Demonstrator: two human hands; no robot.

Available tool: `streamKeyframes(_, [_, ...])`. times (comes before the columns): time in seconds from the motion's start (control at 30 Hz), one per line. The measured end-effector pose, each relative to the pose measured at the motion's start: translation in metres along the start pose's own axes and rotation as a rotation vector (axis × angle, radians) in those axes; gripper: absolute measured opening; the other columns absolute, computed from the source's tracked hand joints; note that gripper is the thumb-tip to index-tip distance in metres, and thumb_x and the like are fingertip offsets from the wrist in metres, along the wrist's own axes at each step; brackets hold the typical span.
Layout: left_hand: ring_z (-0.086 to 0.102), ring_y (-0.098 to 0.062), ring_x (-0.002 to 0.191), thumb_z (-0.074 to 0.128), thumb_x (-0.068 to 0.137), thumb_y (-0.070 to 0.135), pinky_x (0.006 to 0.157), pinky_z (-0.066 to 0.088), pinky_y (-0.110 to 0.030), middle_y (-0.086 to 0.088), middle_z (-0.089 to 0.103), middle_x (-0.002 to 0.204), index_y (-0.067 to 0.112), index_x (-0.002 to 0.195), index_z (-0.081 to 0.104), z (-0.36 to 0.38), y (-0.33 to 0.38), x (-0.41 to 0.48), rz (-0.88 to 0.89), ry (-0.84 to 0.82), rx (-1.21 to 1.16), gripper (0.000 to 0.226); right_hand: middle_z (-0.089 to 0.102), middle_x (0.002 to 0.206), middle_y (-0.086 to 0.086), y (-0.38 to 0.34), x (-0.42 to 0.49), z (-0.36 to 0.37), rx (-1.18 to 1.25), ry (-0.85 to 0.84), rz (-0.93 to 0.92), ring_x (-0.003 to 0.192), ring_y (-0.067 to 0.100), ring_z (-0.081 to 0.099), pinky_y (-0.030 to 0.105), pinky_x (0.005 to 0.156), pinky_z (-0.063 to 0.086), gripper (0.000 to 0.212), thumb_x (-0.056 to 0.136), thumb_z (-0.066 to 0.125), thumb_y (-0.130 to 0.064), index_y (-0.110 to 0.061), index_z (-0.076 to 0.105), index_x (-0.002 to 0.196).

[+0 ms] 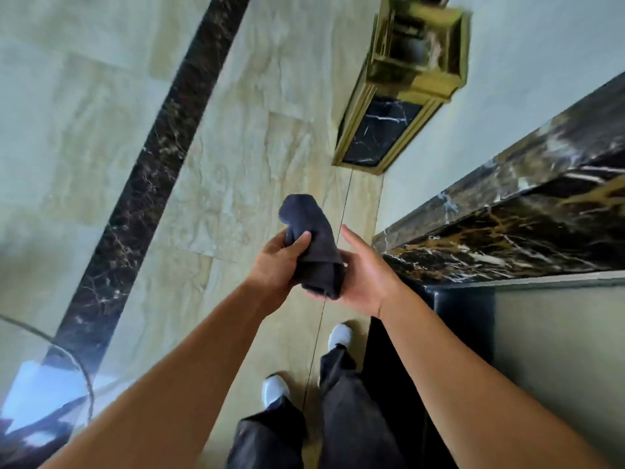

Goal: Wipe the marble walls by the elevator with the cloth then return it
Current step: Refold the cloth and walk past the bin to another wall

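A dark blue folded cloth is held in front of me over the floor. My left hand grips it from the left, thumb pressed on top. My right hand lies under the cloth's lower end with its palm up and thumb straight; its fingers are hidden beneath the cloth. The dark gold-veined marble wall trim runs along the right, close beside my right hand, with a pale wall above it.
A gold-framed bin with black marble panels stands against the wall ahead. The beige marble floor carries a dark marble strip on the left. My feet in white shoes stand below. A pale panel is at the right.
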State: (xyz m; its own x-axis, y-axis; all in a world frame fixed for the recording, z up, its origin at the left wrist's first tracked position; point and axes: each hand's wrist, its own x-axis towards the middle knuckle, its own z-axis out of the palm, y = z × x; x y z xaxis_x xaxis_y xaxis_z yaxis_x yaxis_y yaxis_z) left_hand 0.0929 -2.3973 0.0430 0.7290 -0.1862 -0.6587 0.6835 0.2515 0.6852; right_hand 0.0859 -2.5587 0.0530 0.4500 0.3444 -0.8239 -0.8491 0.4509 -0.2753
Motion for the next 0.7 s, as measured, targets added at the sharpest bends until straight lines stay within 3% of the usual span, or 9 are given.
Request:
streamKeyframes(0.1, [0.069,-0.034,0.107,0.055,0.098,0.020,0.092,0.055,-0.049,-0.017,0.070,0.118,0.009,0.124,0.061,-0.002,0.044,-0.039,-0.006,-0.029,-0.082,0.029,0.066,0.122,0.021,0.002,-0.042,0.037,0.077,0.006,-0.040,0.099,0.036,0.066,0.039,0.080,0.052,0.063,0.087,0.066,-0.047,-0.002,0.059,0.130])
streamKeyframes(0.2, [0.068,-0.036,0.104,0.053,0.098,0.022,0.083,0.056,-0.044,-0.020,0.069,0.117,0.011,0.127,0.058,0.005,0.080,-0.047,-0.057,-0.128,-0.161,0.031,0.071,0.103,0.013,-0.008,-0.064,0.052,0.101,-0.027,-0.017,0.082,0.025,0.061,0.031,0.070,0.040,0.047,0.080,0.075,-0.045,-0.009,0.072,0.110])
streamKeyframes(0.3, [0.065,-0.040,0.112,0.055,0.096,0.024,0.090,0.053,-0.048,-0.025,0.065,0.124,0.008,0.130,0.056,0.018,0.122,-0.028,-0.056,-0.214,-0.100,0.038,0.076,0.097,0.007,-0.044,-0.067,0.060,0.123,-0.012,-0.083,0.074,0.018,0.070,0.030,0.075,0.040,0.025,0.085,0.065,-0.034,-0.016,0.080,0.092])
streamKeyframes(0.37, [0.063,-0.041,0.116,0.056,0.096,0.023,0.093,0.054,-0.048,-0.025,0.065,0.126,0.008,0.130,0.057,0.026,0.146,-0.006,-0.044,-0.229,-0.081,0.037,0.074,0.113,0.011,-0.073,-0.060,0.061,0.146,0.028,-0.121,0.090,0.023,0.073,0.034,0.083,0.045,0.028,0.089,0.062,-0.029,-0.012,0.077,0.106])
streamKeyframes(0.43, [0.062,-0.042,0.116,0.058,0.095,0.022,0.085,0.057,-0.045,-0.025,0.065,0.126,0.007,0.129,0.057,0.032,0.173,0.022,-0.040,-0.222,-0.082,0.038,0.068,0.123,0.015,-0.112,-0.042,0.063,0.171,0.090,-0.163,0.107,0.029,0.065,0.034,0.094,0.043,0.042,0.083,0.071,-0.023,-0.007,0.068,0.122])
streamKeyframes(0.47, [0.063,-0.042,0.116,0.059,0.094,0.022,0.083,0.057,-0.045,-0.026,0.064,0.126,0.006,0.129,0.057,0.033,0.185,0.033,-0.037,-0.214,-0.076,0.038,0.069,0.119,0.017,-0.128,-0.036,0.065,0.185,0.113,-0.187,0.105,0.030,0.064,0.034,0.092,0.041,0.045,0.081,0.074,-0.019,-0.004,0.066,0.122])
streamKeyframes(0.57, [0.065,-0.039,0.113,0.062,0.093,0.022,0.089,0.055,-0.049,-0.023,0.067,0.123,0.010,0.124,0.062,0.036,0.238,0.076,-0.023,-0.153,-0.034,0.033,0.074,0.095,0.018,-0.200,-0.017,0.080,0.181,0.115,-0.264,0.087,0.029,0.066,0.032,0.081,0.046,0.021,0.086,0.065,-0.006,-0.004,0.067,0.107])
streamKeyframes(0.7, [0.067,-0.033,0.110,0.060,0.095,0.023,0.083,0.057,-0.048,-0.014,0.071,0.120,0.019,0.121,0.065,0.027,0.309,0.120,0.023,-0.060,0.051,0.026,0.071,0.101,0.017,-0.286,0.009,0.121,0.114,0.024,-0.341,0.094,0.028,0.066,0.035,0.080,0.053,0.033,0.088,0.060,0.005,-0.010,0.067,0.116])
